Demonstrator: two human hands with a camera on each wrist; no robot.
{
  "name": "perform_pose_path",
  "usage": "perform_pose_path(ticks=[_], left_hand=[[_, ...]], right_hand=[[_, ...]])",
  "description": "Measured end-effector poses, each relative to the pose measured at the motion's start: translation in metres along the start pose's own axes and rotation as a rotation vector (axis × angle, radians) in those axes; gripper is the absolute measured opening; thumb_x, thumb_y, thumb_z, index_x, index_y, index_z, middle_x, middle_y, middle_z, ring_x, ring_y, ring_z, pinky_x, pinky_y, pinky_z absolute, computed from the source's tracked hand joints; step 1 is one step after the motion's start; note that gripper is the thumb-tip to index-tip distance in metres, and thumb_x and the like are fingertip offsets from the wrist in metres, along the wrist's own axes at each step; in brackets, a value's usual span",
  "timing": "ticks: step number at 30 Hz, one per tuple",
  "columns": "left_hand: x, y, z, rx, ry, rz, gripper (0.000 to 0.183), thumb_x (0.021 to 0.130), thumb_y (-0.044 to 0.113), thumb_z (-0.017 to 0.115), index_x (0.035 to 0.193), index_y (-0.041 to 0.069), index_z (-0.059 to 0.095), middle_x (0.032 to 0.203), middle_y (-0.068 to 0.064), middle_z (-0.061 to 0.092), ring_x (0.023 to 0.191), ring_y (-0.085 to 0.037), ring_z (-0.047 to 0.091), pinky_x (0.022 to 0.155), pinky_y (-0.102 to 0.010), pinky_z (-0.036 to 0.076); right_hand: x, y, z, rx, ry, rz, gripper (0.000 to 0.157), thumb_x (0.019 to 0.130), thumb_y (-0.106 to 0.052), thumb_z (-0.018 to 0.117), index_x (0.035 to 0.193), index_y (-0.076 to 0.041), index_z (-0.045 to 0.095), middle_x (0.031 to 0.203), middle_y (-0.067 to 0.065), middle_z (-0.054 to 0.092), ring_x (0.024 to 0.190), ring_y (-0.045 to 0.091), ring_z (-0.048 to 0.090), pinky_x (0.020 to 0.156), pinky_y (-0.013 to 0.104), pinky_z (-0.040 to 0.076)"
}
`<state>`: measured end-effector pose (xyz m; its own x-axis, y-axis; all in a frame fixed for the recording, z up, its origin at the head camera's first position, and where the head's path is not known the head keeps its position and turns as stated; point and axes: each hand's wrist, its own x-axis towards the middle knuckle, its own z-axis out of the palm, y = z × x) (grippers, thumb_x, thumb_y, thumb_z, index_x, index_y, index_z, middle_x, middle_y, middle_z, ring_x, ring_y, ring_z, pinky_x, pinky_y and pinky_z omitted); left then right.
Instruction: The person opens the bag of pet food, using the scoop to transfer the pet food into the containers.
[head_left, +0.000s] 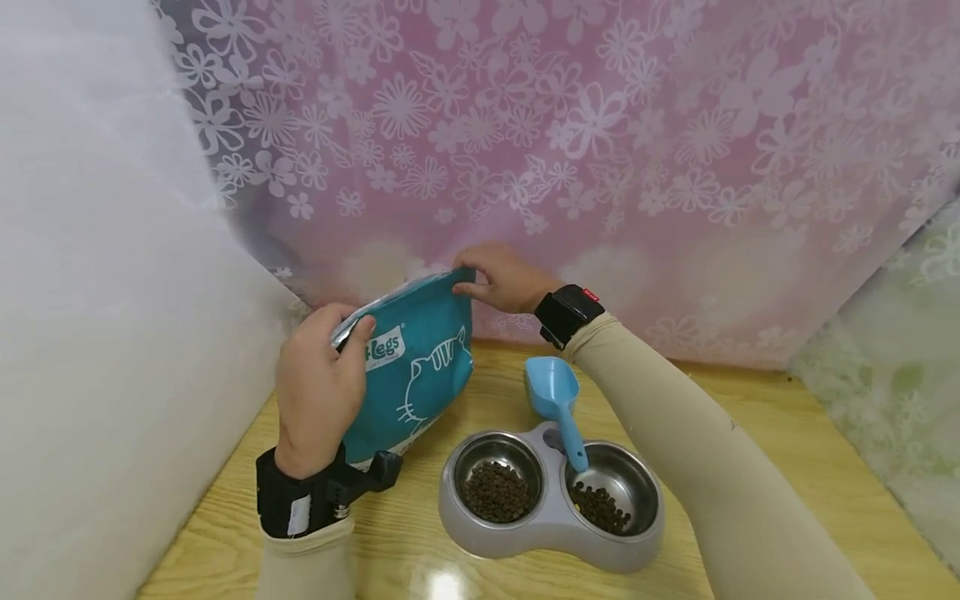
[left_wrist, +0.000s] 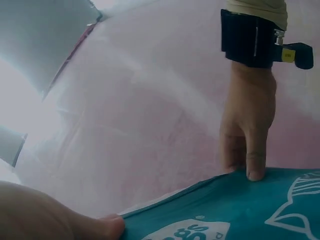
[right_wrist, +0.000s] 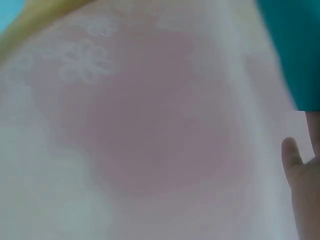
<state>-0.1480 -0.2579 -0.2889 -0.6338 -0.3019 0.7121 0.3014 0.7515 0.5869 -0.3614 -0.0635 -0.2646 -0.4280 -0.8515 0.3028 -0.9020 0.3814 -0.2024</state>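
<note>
A teal pet food bag (head_left: 442, 333) with a white cat drawing leans at an angle above the table, its top edge upward. My left hand (head_left: 318, 387) grips the top left corner, thumb on the printed front; its other fingers are mostly hidden behind the bag. At the opposite top corner, my right hand (head_left: 506, 275) pinches the edge between thumb and fingers. The left wrist view shows the right hand (left_wrist: 250, 115) reaching down to the bag's rim (left_wrist: 200, 187). Only part of the right hand (right_wrist: 307, 180) appears beside the bag (right_wrist: 300, 55) in the right wrist view.
A grey double feeder (head_left: 555, 517) stands on the wooden table (head_left: 405, 542), brown kibble (head_left: 495, 492) in both steel bowls. A blue scoop (head_left: 551, 383) lies behind it, handle over the right bowl. A pink flowered curtain (head_left: 525, 125) hangs behind; a white sheet (head_left: 112, 292) borders the left.
</note>
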Motion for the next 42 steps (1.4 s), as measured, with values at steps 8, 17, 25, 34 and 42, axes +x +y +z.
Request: perform_pose_path(ticks=[8, 17, 25, 34, 42], left_hand=[[0.001, -0.005, -0.007, -0.032, 0.0, 0.003, 0.023, 0.096, 0.022, 0.061, 0.099, 0.001, 0.068, 0.091, -0.011, 0.067, 0.076, -0.025, 0.064, 0.059, -0.041, 0.049], [0.0, -0.003, -0.011, -0.012, -0.018, -0.014, 0.023, 0.094, 0.023, 0.063, 0.097, 0.001, 0.069, 0.089, -0.01, 0.067, 0.075, -0.024, 0.062, 0.059, -0.039, 0.046], [0.002, -0.007, -0.012, -0.029, -0.013, -0.006, 0.024, 0.093, 0.025, 0.064, 0.097, 0.002, 0.07, 0.088, -0.009, 0.069, 0.075, -0.023, 0.065, 0.059, -0.038, 0.047], [0.002, -0.004, -0.008, 0.016, -0.025, -0.068, 0.026, 0.091, 0.027, 0.067, 0.099, 0.003, 0.071, 0.088, -0.009, 0.069, 0.077, -0.024, 0.065, 0.058, -0.037, 0.047], [0.003, -0.001, -0.008, 0.085, -0.035, -0.127, 0.033, 0.089, 0.034, 0.068, 0.101, 0.004, 0.072, 0.088, -0.01, 0.07, 0.077, -0.025, 0.066, 0.057, -0.036, 0.047]], right_hand=[[-0.009, 0.018, 0.007, 0.367, 0.014, 0.128, 0.016, 0.097, -0.028, 0.058, 0.101, -0.012, 0.06, 0.099, 0.002, 0.055, 0.097, 0.016, 0.05, 0.088, 0.032, 0.04], [-0.014, 0.031, 0.013, 0.677, 0.012, 0.186, 0.016, 0.099, -0.014, 0.054, 0.101, 0.002, 0.056, 0.094, 0.018, 0.059, 0.096, 0.032, 0.055, 0.09, 0.033, 0.042], [-0.013, 0.036, 0.017, 0.808, 0.043, 0.227, 0.016, 0.097, -0.017, 0.058, 0.097, -0.001, 0.058, 0.091, 0.013, 0.057, 0.097, 0.025, 0.053, 0.095, 0.038, 0.038], [-0.026, 0.044, 0.027, 0.925, 0.035, 0.236, 0.014, 0.099, -0.019, 0.056, 0.1, -0.005, 0.06, 0.089, 0.009, 0.058, 0.1, 0.028, 0.054, 0.098, 0.043, 0.037], [-0.018, 0.032, 0.018, 0.751, 0.125, 0.338, 0.016, 0.097, -0.011, 0.048, 0.098, -0.004, 0.062, 0.099, 0.005, 0.057, 0.103, 0.023, 0.051, 0.095, 0.039, 0.037]])
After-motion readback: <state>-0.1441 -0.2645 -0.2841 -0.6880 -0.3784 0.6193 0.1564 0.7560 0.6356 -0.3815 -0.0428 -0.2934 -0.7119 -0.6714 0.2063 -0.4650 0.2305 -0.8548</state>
